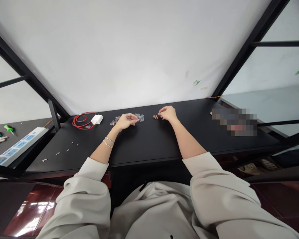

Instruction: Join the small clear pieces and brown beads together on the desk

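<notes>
1. I read the left hand (126, 121) palm down on the black tabletop (149, 146). Its fingers are loosely curled and lie over a scattered cluster of clear beads (139, 117), which shows on both sides of the hand. I cannot tell whether it has hold of any bead.
2. The right hand (168, 113) rests palm down, its fingers lightly bent and close together. Its fingertips (159, 111) sit just beside a small group of brown beads (155, 117). I cannot tell whether it is pinching anything.
3. Two thin bracelets (109, 142) circle the left wrist.
4. Left of the beads lie a coiled red cable (81, 121) and a white charger (97, 119).
5. Small pale pieces (67, 150) lie nearer the tabletop's front edge.
6. On a lower side surface are a white power strip (22, 146) and a green-handled screwdriver (8, 128).
7. A pixelated object (234, 121) lies at the tabletop's right end; its kind is hidden.
</notes>
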`<state>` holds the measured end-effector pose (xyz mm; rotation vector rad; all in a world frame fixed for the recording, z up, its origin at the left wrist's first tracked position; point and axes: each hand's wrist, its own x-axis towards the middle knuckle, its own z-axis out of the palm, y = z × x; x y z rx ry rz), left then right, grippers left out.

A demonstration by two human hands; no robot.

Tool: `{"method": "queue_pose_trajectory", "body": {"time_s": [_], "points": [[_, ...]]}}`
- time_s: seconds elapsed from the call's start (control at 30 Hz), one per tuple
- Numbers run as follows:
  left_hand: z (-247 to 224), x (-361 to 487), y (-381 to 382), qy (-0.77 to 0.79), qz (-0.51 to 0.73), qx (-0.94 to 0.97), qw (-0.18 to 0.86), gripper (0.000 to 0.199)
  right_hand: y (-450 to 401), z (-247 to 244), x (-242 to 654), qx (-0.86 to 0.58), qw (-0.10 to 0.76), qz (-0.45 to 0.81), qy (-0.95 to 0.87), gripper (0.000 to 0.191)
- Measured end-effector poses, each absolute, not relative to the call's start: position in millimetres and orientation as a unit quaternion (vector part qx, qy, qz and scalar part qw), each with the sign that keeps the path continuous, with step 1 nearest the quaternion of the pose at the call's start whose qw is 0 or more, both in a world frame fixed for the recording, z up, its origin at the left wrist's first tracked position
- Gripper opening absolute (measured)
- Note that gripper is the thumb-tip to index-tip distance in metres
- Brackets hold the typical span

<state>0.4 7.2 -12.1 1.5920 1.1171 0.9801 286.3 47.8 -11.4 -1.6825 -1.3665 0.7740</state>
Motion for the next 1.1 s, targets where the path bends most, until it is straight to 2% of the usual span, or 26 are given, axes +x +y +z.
{"method": "queue_pose_trajectory", "body": {"time_s": [0.27, 0.43, 0.9, 1.1], "points": [[-11, 1, 6, 0.462, 0.388, 0.653, 0.457, 0.039, 45, -7, 289, -0.679, 0.307, 0.241, -0.622, 0.013], [-13, 0, 7, 0.459, 0.389, 0.656, 0.456, 0.039, 45, -6, 286, -0.668, 0.274, 0.254, -0.644, 0.017], [-14, 1, 8, 0.454, 0.397, 0.656, 0.454, 0.041, 47, -9, 287, -0.662, 0.299, 0.27, -0.632, 0.025], [-10, 2, 4, 0.458, 0.386, 0.659, 0.456, 0.043, 40, 0, 282, -0.636, 0.394, 0.268, -0.607, 0.018]]}}
